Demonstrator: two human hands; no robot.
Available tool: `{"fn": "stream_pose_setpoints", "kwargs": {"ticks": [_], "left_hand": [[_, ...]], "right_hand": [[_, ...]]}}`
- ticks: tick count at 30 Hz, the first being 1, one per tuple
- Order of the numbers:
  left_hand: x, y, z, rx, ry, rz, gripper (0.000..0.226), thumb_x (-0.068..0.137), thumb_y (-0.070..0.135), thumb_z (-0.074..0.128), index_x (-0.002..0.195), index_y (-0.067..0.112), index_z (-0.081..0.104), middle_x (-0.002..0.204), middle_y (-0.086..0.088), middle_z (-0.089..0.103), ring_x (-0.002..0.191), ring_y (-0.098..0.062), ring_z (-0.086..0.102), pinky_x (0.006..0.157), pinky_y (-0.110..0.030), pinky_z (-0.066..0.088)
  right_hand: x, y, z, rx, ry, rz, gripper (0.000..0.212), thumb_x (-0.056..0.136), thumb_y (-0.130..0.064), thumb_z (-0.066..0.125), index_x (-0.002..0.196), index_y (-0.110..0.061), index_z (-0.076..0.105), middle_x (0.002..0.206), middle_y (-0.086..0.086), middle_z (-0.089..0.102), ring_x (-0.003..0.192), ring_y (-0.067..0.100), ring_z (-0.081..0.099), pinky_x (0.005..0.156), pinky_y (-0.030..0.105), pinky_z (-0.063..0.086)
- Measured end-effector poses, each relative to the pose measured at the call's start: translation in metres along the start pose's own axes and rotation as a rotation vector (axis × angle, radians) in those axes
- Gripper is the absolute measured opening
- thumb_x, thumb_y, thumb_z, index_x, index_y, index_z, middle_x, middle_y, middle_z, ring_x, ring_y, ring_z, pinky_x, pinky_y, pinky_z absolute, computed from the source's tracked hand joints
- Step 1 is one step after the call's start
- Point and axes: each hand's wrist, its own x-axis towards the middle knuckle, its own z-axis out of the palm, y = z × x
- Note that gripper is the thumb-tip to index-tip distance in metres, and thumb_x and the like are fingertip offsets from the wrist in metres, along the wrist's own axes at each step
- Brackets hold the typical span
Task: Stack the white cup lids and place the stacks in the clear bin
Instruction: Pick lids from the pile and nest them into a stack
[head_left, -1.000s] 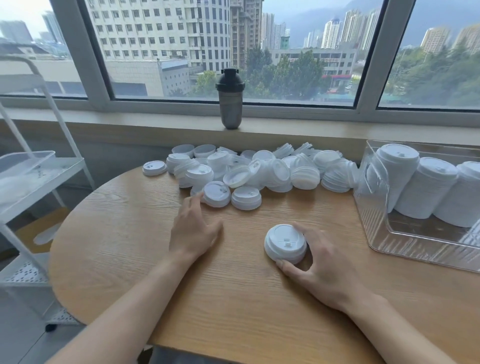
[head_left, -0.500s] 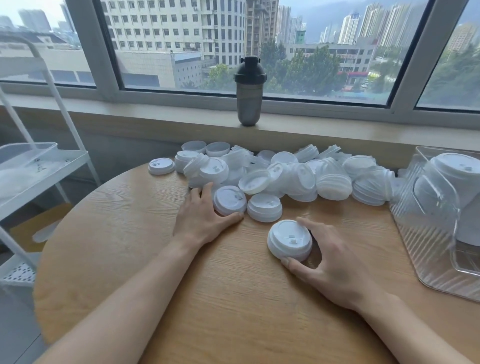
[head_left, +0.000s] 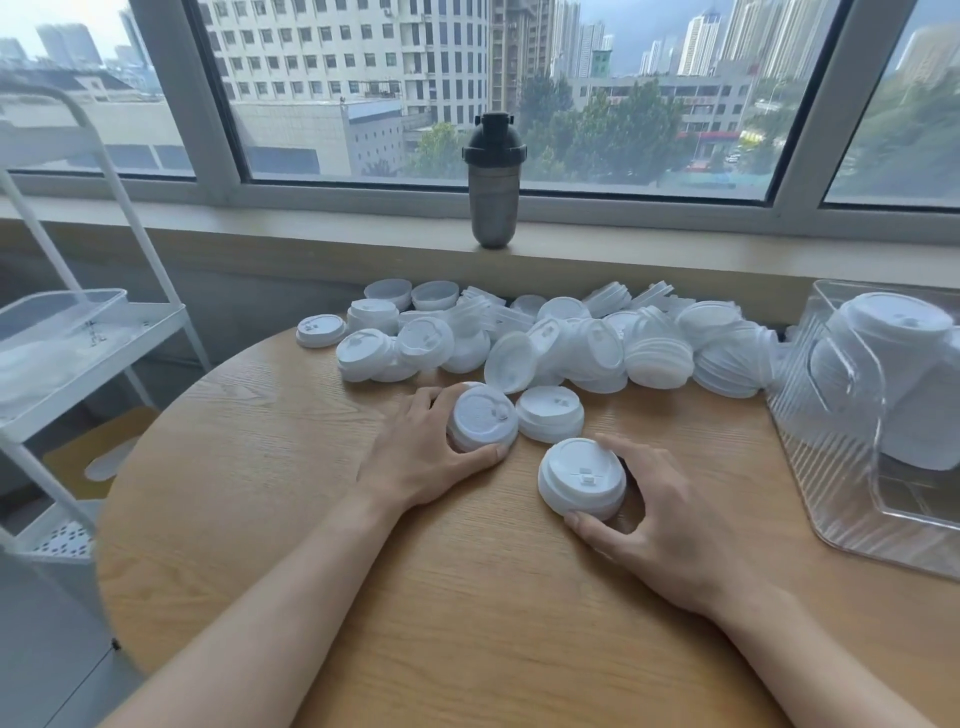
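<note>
Both hands are busy on the round wooden table (head_left: 260, 467). The left hand (head_left: 421, 457) is curled around a short stack of lids (head_left: 482, 418) at the near edge of the big pile of lids (head_left: 561, 343), and the right hand (head_left: 670, 525) grips another small lid stack (head_left: 581, 478) nearer me (thumb underneath). The clear bin (head_left: 831, 467) sits far right, with tall lid stacks (head_left: 904, 374) already lying inside.

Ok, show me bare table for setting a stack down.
Bare wood lies left of the left hand, toward the table edge, and between both forearms. Crowded: the lid pile by the sill, and around the clear bin.
</note>
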Motion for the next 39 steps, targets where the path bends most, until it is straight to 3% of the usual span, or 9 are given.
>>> {"fn": "stream_pose_setpoints", "kwargs": {"ticks": [8,13,20,26,30,37,39], "left_hand": [[-0.057,0.032,0.0,0.018,-0.078,0.106,0.091,0.084,0.073,0.063,0.158,0.037,0.026,0.155,0.013,0.039,0.143,-0.01,0.034,0.116,-0.029,0.025],[-0.085,0.053,0.008,0.05,-0.1,0.17,0.103,0.082,0.077,0.061,0.162,0.033,0.013,0.163,0.013,0.029,0.15,-0.01,0.024,0.12,-0.029,0.017],[-0.093,0.078,0.026,0.045,0.137,0.004,0.107,0.063,0.088,0.065,0.143,0.022,0.041,0.135,0.003,0.047,0.127,-0.018,0.045,0.106,-0.036,0.037],[-0.088,0.079,0.029,-0.035,0.143,0.069,0.069,0.081,0.061,0.073,0.136,0.026,0.049,0.129,0.01,0.057,0.122,-0.014,0.053,0.105,-0.035,0.038],[-0.085,0.078,0.028,-0.041,0.093,0.064,0.082,0.081,0.062,0.073,0.148,0.027,0.042,0.144,0.01,0.05,0.133,-0.013,0.046,0.112,-0.036,0.034],[-0.08,0.076,0.026,-0.171,0.086,0.027,0.066,0.075,0.06,0.081,0.13,0.032,0.057,0.121,0.017,0.057,0.109,-0.007,0.058,0.102,-0.039,0.046],[-0.082,0.074,0.025,-0.229,0.08,0.03,0.068,0.072,0.055,0.085,0.13,0.031,0.058,0.12,0.019,0.057,0.101,0.003,0.057,0.098,-0.03,0.047]], "right_hand": [[-0.052,0.001,-0.016,0.02,0.024,0.029,0.086,0.072,-0.068,0.074,0.146,-0.036,0.043,0.133,-0.024,0.05,0.125,-0.01,0.04,0.102,0.013,0.033],[-0.09,0.001,-0.029,-0.006,0.045,0.046,0.082,0.074,-0.063,0.077,0.144,-0.035,0.046,0.12,-0.037,0.042,0.123,-0.004,0.043,0.102,0.018,0.035],[-0.103,0.002,-0.033,-0.011,0.096,0.055,0.083,0.072,-0.067,0.075,0.142,-0.033,0.047,0.128,-0.022,0.055,0.122,0.004,0.047,0.105,0.026,0.041],[-0.102,0.004,-0.032,-0.012,0.106,0.053,0.084,0.07,-0.071,0.07,0.141,-0.033,0.048,0.124,-0.022,0.056,0.118,0.003,0.047,0.103,0.025,0.04],[-0.101,0.005,-0.03,-0.008,0.108,0.059,0.083,0.072,-0.068,0.074,0.142,-0.033,0.047,0.125,-0.021,0.056,0.119,0.004,0.046,0.104,0.026,0.04],[-0.101,0.004,-0.03,-0.001,0.106,0.06,0.082,0.07,-0.07,0.071,0.141,-0.035,0.046,0.125,-0.021,0.055,0.119,0.004,0.046,0.104,0.031,0.041],[-0.101,0.004,-0.03,0.001,0.111,0.057,0.082,0.07,-0.071,0.071,0.14,-0.034,0.047,0.124,-0.021,0.055,0.119,0.005,0.046,0.104,0.03,0.041]]}}
